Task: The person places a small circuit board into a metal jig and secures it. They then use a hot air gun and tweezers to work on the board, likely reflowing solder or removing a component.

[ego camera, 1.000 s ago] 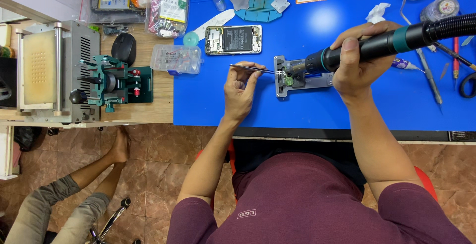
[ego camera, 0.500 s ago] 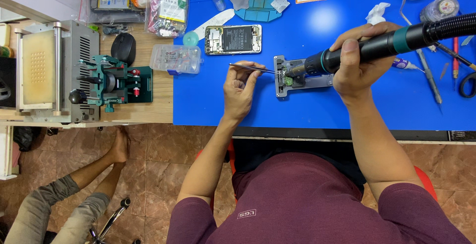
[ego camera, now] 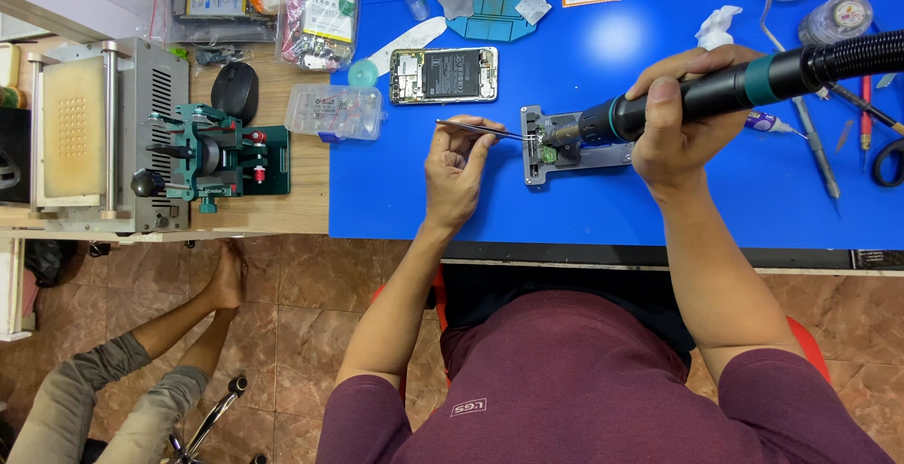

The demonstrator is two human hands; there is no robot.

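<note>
My left hand (ego camera: 456, 174) pinches thin metal tweezers (ego camera: 485, 130), whose tips reach right onto a small green circuit board (ego camera: 546, 152) clamped in a grey metal holder (ego camera: 573, 156) on the blue mat (ego camera: 603, 200). My right hand (ego camera: 680, 121) grips a black hot-air handle with a teal ring (ego camera: 725, 90); its nozzle points down-left at the same board. A black corrugated hose (ego camera: 862, 52) runs off the handle to the right edge.
An opened phone (ego camera: 443, 75) lies behind the holder, next to a clear parts box (ego camera: 336, 111). A green jig (ego camera: 221, 153), a black mouse (ego camera: 235, 91) and a grey machine (ego camera: 94, 139) stand at left. Hand tools (ego camera: 817, 153) lie at right. Another person's legs (ego camera: 141, 360) are below left.
</note>
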